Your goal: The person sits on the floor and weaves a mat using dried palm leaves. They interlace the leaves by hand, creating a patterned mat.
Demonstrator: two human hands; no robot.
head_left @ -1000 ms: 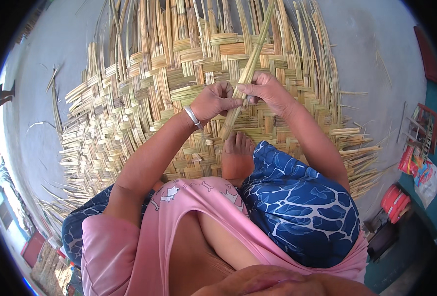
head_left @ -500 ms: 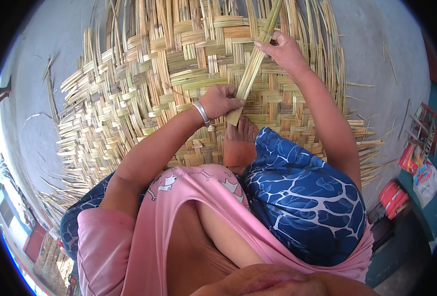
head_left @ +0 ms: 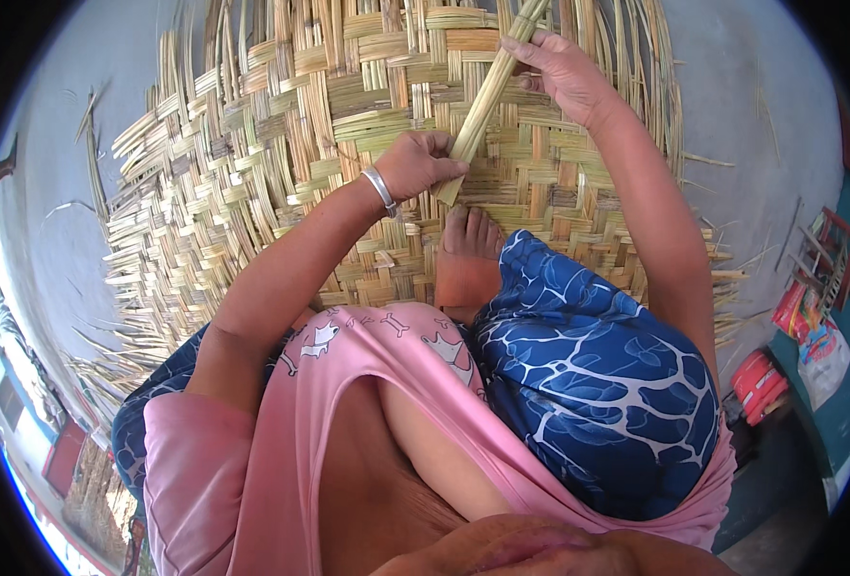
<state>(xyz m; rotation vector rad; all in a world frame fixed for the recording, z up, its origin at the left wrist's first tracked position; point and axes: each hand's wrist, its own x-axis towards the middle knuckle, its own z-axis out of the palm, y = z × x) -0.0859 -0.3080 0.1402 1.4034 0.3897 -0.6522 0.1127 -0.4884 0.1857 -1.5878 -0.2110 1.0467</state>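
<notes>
A flat bundle of pale green reed strips slants over the mat, its near end pinched by my left hand, thumb on top. Farther up the same bundle, my right hand grips it between thumb and forefinger, the other fingers loosely curled. The bundle's far end runs out of the top of the picture. Beneath both hands spreads a large woven reed mat of yellow and green strips, with long unwoven ends at the far side. My bare foot rests on it, just nearer than the bundle's near end.
Grey floor surrounds the mat, with loose reed scraps at the left. To the right are a red-and-white plastic packet, a red bundle and a small rack. Loose reed ends stick out along the mat's sides.
Both hands and the reed bundle sit slightly higher in the picture. The mat has shifted upward in view too. My right hand's fingers have loosened and spread somewhat, while my left keeps its pinch.
</notes>
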